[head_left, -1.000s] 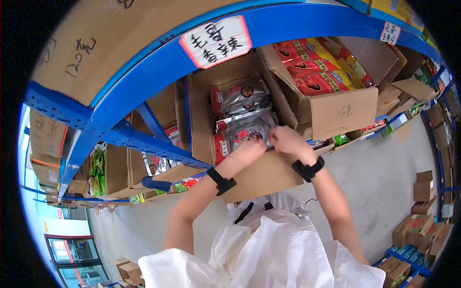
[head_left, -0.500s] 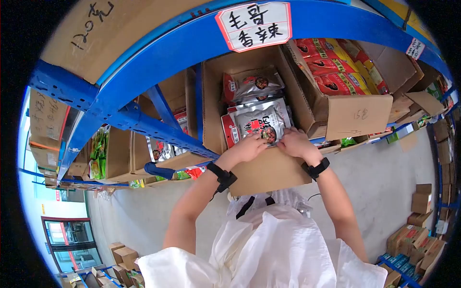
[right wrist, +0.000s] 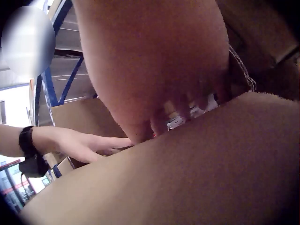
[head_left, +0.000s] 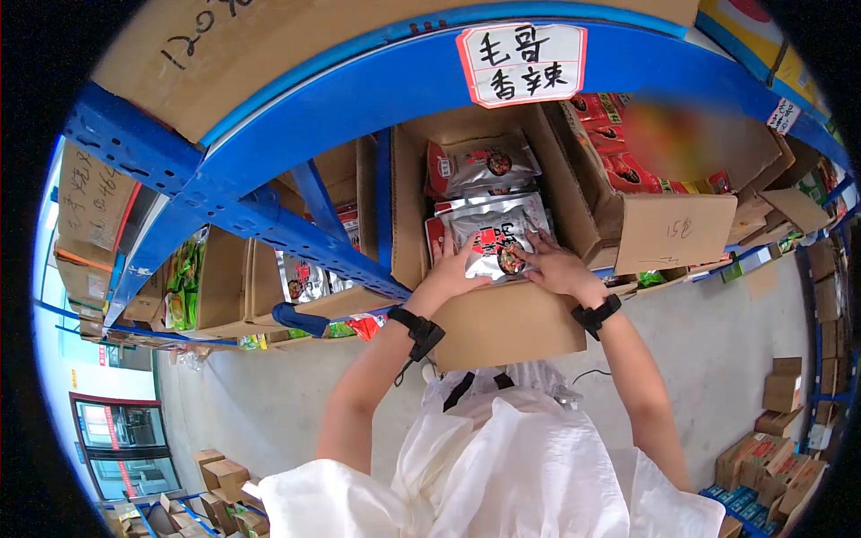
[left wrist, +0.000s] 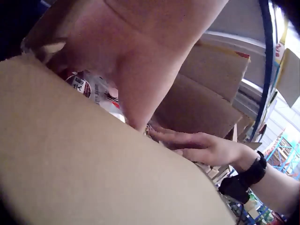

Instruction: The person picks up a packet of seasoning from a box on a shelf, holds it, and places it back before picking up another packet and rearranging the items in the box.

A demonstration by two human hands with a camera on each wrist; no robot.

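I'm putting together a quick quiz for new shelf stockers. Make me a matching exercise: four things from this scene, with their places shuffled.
Things
1. White sign
2. Front silver packet
3. Red packets
4. Black wristbands

Places
A. In the open box to the right of the silver packets
B. Strapped round both wrists
C. Fixed to the blue beam
D. Touched by the left hand and right hand

Pairs: 1-C, 2-D, 3-A, 4-B
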